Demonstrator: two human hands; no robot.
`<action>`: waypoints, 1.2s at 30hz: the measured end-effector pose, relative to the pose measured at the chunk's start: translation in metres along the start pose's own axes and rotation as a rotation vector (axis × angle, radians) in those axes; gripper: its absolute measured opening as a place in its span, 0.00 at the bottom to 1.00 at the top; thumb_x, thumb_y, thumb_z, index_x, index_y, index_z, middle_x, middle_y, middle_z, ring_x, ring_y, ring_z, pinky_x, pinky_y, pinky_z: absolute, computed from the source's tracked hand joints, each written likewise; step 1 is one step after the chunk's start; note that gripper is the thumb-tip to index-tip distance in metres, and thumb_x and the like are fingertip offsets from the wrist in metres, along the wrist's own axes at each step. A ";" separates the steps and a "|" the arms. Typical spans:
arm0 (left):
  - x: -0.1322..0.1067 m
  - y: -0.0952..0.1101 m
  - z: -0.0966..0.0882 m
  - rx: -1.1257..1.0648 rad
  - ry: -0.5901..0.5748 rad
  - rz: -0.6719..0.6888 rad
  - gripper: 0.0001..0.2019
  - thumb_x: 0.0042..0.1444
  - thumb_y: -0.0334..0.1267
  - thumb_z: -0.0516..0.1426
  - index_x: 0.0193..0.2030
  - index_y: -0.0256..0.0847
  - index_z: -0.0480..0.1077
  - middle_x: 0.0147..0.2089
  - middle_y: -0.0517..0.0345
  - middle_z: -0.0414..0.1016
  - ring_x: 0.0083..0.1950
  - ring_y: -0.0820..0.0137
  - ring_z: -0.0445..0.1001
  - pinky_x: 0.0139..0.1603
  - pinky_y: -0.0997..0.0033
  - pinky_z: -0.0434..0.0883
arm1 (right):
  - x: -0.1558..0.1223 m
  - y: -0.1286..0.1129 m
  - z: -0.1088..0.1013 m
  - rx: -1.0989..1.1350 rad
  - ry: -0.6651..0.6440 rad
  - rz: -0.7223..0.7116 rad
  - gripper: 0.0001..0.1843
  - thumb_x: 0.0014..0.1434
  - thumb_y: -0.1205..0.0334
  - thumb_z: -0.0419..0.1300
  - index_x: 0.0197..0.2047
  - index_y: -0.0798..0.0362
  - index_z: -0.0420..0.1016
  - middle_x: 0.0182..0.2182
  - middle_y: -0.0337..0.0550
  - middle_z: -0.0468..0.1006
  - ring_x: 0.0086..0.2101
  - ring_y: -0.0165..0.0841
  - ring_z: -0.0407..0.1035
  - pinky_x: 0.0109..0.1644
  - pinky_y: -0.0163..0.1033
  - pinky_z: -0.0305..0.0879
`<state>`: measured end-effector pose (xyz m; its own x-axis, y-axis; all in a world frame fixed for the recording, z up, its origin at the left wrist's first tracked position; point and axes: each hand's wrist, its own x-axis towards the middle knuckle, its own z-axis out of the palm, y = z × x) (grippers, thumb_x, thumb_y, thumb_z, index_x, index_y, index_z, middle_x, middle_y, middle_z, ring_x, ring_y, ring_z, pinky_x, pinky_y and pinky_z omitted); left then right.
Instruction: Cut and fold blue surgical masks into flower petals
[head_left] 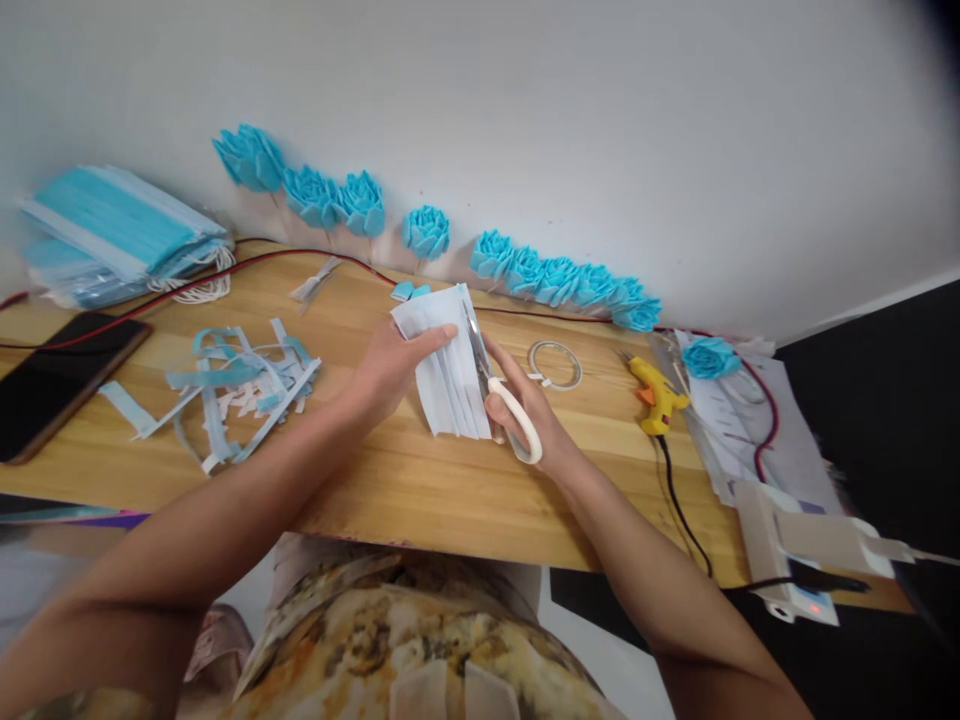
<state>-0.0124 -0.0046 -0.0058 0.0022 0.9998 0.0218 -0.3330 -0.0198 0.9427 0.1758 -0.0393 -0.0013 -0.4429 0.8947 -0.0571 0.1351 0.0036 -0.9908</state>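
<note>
My left hand grips a pleated face mask by its left side, thumb lying across the top. The mask is held above the table, its pale side facing me. My right hand has its fingers through the white handles of a pair of scissors. The metal blades run along the mask's right edge; whether they are cutting into it I cannot tell. Behind the mask's top lie small blue cut pieces. To the left is a tangled heap of blue and white strips.
Several blue fabric flowers line the wall. A stack of masks and a phone lie left. Rightward are a tape roll, a yellow glue gun, papers and a power strip. A red-black cable crosses the table's back.
</note>
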 end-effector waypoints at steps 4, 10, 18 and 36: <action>-0.003 -0.003 0.003 0.008 0.015 -0.044 0.17 0.46 0.41 0.69 0.40 0.37 0.74 0.40 0.52 0.81 0.41 0.60 0.79 0.46 0.59 0.76 | 0.001 0.001 -0.001 -0.085 0.020 -0.031 0.53 0.55 0.29 0.60 0.74 0.46 0.50 0.29 0.42 0.75 0.30 0.39 0.72 0.30 0.43 0.71; -0.002 -0.007 0.004 0.024 0.007 -0.054 0.16 0.46 0.43 0.69 0.39 0.37 0.75 0.40 0.51 0.81 0.41 0.60 0.79 0.45 0.59 0.75 | 0.005 0.006 -0.002 -0.140 0.066 -0.097 0.51 0.54 0.27 0.59 0.73 0.43 0.55 0.48 0.52 0.78 0.52 0.51 0.72 0.42 0.51 0.76; -0.004 -0.006 0.004 -0.025 -0.005 -0.063 0.17 0.50 0.45 0.67 0.43 0.37 0.75 0.43 0.49 0.81 0.44 0.58 0.79 0.48 0.59 0.76 | 0.005 0.010 -0.003 -0.151 0.083 -0.093 0.51 0.54 0.27 0.59 0.73 0.42 0.53 0.50 0.52 0.78 0.57 0.53 0.69 0.45 0.54 0.76; -0.005 -0.006 0.004 -0.036 -0.009 -0.053 0.17 0.49 0.45 0.68 0.41 0.37 0.76 0.42 0.49 0.82 0.44 0.57 0.80 0.48 0.56 0.76 | 0.003 0.008 -0.001 -0.146 0.114 -0.087 0.49 0.54 0.28 0.60 0.72 0.42 0.56 0.50 0.52 0.78 0.53 0.52 0.72 0.39 0.51 0.77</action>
<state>-0.0068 -0.0090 -0.0105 0.0291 0.9993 -0.0247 -0.3657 0.0336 0.9301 0.1762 -0.0360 -0.0089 -0.3567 0.9328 0.0504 0.2313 0.1405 -0.9627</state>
